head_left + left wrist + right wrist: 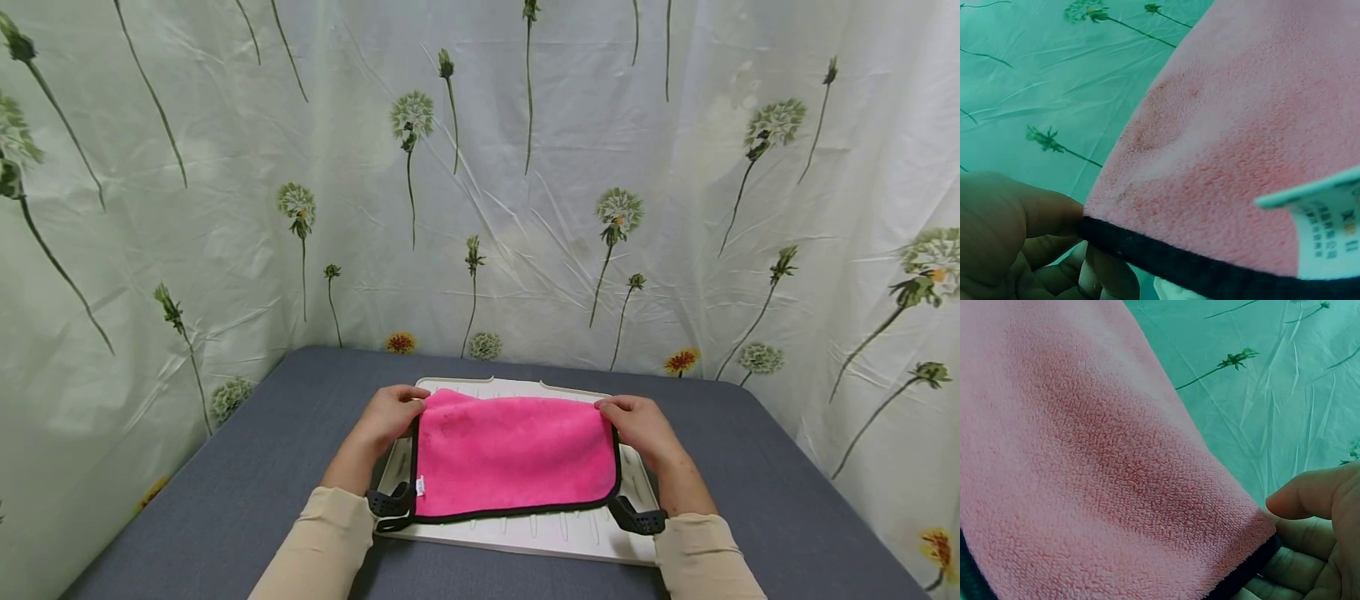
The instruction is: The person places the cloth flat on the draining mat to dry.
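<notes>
A pink towel (510, 454) with black edging is stretched between both hands over a white ribbed tray (525, 540). My left hand (392, 413) pinches its upper left corner between thumb and fingers. At the upper right corner my right hand (637, 421) pinches the cloth the same way. In the left wrist view the towel (1222, 150) shows brownish smudges near the gripped corner and a white printed label (1329, 231) at its edge. The right wrist view has the fluffy pile (1104, 444) up close, its dark border running to the fingers.
The tray lies on a table with a dark grey cloth (300, 467). Behind and at both sides hangs a white curtain (510, 192) printed with dandelions. Black wrist bands (637, 517) sit on both arms, close to the towel's lower corners in the head view.
</notes>
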Demonstrator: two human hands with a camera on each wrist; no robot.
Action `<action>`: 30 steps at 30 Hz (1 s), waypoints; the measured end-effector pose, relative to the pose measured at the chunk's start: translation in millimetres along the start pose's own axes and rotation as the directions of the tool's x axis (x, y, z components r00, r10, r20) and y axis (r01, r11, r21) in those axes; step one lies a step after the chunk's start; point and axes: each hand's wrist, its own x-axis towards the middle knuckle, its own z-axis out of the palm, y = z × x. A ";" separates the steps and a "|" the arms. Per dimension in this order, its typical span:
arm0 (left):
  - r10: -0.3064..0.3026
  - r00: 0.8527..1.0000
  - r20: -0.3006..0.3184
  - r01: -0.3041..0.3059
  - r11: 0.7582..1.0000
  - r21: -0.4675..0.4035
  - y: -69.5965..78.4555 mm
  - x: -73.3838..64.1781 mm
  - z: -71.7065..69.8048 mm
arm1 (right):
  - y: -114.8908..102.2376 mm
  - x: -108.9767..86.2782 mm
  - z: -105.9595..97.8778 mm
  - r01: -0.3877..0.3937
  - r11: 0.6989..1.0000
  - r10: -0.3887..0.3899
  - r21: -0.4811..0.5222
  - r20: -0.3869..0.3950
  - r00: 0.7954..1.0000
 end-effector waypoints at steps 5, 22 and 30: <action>0.012 0.999 0.029 -0.012 1.000 0.005 4.1 -2.1 0.0 | -1.3 -0.5 -0.7 0.006 0.999 -0.007 -0.038 -0.031 0.999; -0.069 0.991 0.111 0.068 0.998 0.014 -6.2 7.7 5.8 | 14.7 10.8 9.1 -0.113 0.985 0.098 0.132 0.109 0.989; -0.086 0.987 0.134 0.085 0.996 0.016 -10.4 19.0 16.5 | 25.2 13.6 15.6 -0.160 0.964 0.133 0.211 0.136 0.982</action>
